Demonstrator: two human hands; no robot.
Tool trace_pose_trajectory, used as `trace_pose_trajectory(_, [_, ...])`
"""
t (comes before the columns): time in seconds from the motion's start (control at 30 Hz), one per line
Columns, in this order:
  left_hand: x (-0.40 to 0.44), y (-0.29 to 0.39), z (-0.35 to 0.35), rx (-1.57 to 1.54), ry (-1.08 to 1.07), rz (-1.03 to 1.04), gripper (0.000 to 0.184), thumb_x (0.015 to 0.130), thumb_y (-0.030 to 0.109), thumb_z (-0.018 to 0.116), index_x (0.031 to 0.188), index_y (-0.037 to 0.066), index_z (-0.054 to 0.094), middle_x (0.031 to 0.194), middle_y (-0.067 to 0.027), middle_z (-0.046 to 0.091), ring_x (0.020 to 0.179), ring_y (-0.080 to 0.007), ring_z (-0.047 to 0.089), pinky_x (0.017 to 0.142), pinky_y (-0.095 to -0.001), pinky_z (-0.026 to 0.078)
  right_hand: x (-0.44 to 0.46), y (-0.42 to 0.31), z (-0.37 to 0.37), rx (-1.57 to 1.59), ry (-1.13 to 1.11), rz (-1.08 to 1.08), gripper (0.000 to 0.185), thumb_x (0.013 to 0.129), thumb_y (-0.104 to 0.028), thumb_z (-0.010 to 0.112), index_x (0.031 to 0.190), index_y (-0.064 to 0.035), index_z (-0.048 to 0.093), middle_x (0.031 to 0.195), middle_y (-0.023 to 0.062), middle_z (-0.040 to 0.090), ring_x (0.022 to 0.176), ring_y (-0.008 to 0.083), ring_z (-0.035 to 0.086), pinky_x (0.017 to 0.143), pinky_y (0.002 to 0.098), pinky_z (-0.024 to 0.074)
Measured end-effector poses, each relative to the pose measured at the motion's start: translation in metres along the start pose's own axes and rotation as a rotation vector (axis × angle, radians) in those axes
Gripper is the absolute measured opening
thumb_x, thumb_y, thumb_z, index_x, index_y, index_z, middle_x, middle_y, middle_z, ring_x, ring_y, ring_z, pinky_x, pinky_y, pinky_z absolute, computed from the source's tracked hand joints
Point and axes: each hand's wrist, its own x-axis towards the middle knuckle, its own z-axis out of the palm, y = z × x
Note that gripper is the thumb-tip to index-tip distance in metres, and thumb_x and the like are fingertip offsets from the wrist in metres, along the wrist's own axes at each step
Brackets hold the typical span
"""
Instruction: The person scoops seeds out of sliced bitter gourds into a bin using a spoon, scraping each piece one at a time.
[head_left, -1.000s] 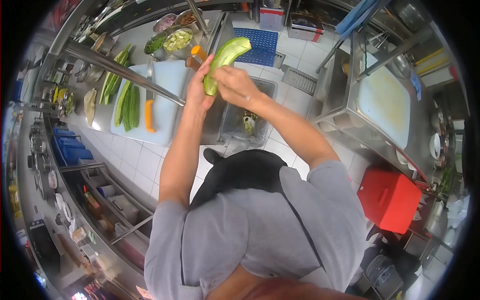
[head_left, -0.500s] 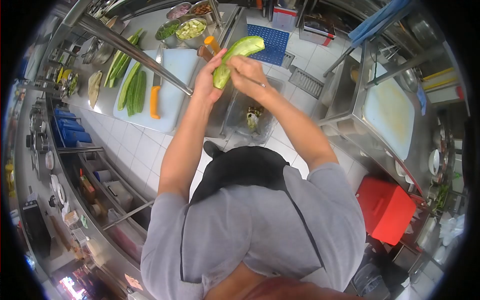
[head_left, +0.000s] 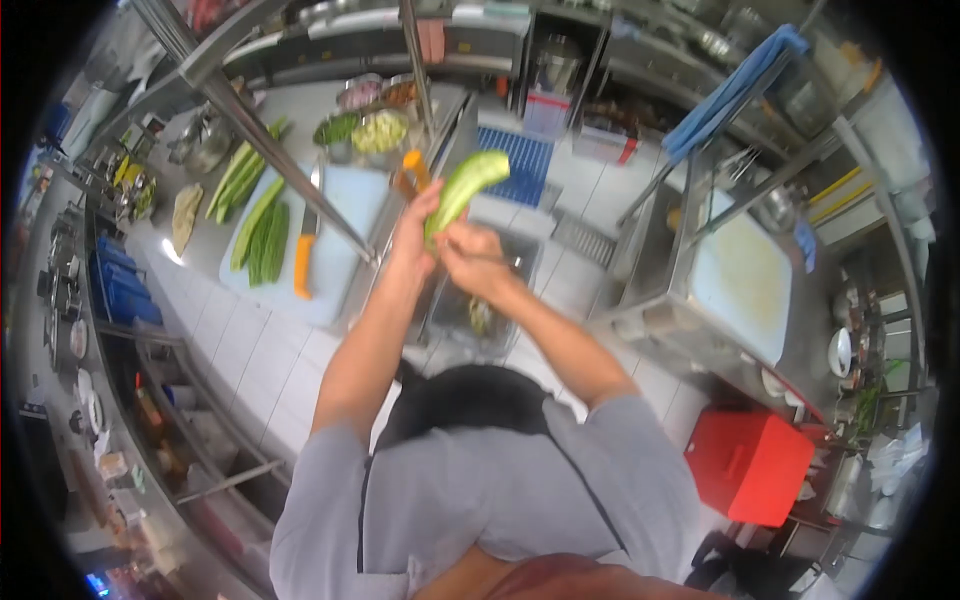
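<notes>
A curved zucchini half (head_left: 470,187), pale on its cut face, is held up by my left hand (head_left: 410,232), whose fingers wrap round its side. My right hand (head_left: 472,255) is closed at its lower end, gripping a thin metal utensil (head_left: 517,263). Only the handle's tip shows; the working end is hidden behind my fingers. Below both hands, a clear plastic bin (head_left: 440,328) holds scraps. To the left, more zucchini halves (head_left: 265,240) lie skin up on a white cutting board (head_left: 345,215), beside an orange-handled knife (head_left: 304,262).
Bowls of cut vegetables (head_left: 380,132) stand at the counter's back. A metal post (head_left: 290,165) slants across the board. On the right are another counter with a white board (head_left: 740,275) and a red box (head_left: 750,465). A blue mat (head_left: 515,165) lies on the tiled floor.
The view has tilted up, so most things sit lower in it. My right hand has slid down the zucchini half to its lower end. My left hand keeps its hold.
</notes>
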Motion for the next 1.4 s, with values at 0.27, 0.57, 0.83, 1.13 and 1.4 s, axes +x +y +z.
trace_pose_trajectory(0.27, [-0.011, 0.017, 0.008, 0.022, -0.179, 0.129, 0.068, 0.089, 0.005, 0.064, 0.15, 0.002, 0.035, 0.139, -0.0226, 0.053, 0.121, -0.0378, 0.059, 0.102, -0.0441, 0.053, -0.024, 0.007, -0.027, 0.055, -0.046, 0.076, 0.006, 0.087, -0.008, 0.065, 0.089, -0.0024, 0.064, 0.078, 0.0152, 0.065, 0.069, 0.0321, 0.065, 0.063, 0.0396, 0.0506])
trace_pose_trajectory(0.57, [0.006, 0.035, 0.02, 0.007, -0.079, -0.058, 0.067, 0.102, 0.06, 0.041, 0.133, 0.002, 0.052, 0.102, -0.0101, 0.062, 0.085, -0.0206, 0.062, 0.074, -0.0356, 0.054, -0.051, 0.078, -0.017, 0.225, 0.207, 0.585, 0.008, 0.091, -0.007, 0.064, 0.097, -0.0037, 0.063, 0.073, 0.0035, 0.064, 0.057, 0.0097, 0.058, 0.048, 0.0268, 0.0482])
trace_pose_trajectory(0.83, [-0.002, 0.038, 0.032, -0.095, -0.157, 0.097, 0.062, 0.097, 0.06, 0.053, 0.134, 0.01, 0.047, 0.115, -0.013, 0.063, 0.11, -0.03, 0.061, 0.098, -0.0464, 0.048, -0.01, 0.026, -0.044, 0.308, 0.317, 0.434, 0.007, 0.094, -0.009, 0.064, 0.098, -0.003, 0.064, 0.074, 0.0023, 0.063, 0.058, 0.0077, 0.056, 0.051, 0.0247, 0.0457])
trace_pose_trajectory(1.13, [-0.016, 0.041, 0.039, -0.071, -0.127, 0.242, 0.079, 0.086, 0.072, 0.059, 0.134, 0.009, 0.05, 0.119, -0.008, 0.06, 0.114, -0.0284, 0.059, 0.101, -0.0447, 0.046, 0.013, -0.006, -0.044, -0.024, 0.241, 0.067, 0.007, 0.084, -0.004, 0.062, 0.09, -0.0028, 0.064, 0.083, 0.015, 0.066, 0.075, 0.0334, 0.066, 0.068, 0.0425, 0.0519])
trace_pose_trajectory(1.4, [-0.019, 0.025, 0.035, -0.014, -0.179, 0.337, 0.09, 0.074, 0.08, 0.062, 0.129, 0.009, 0.051, 0.111, -0.0056, 0.059, 0.107, -0.0251, 0.059, 0.098, -0.0434, 0.047, 0.027, -0.013, -0.02, -0.033, 0.136, 0.168, 0.006, 0.081, -0.003, 0.059, 0.086, -0.0026, 0.059, 0.085, 0.0209, 0.067, 0.079, 0.0423, 0.066, 0.069, 0.0486, 0.0514])
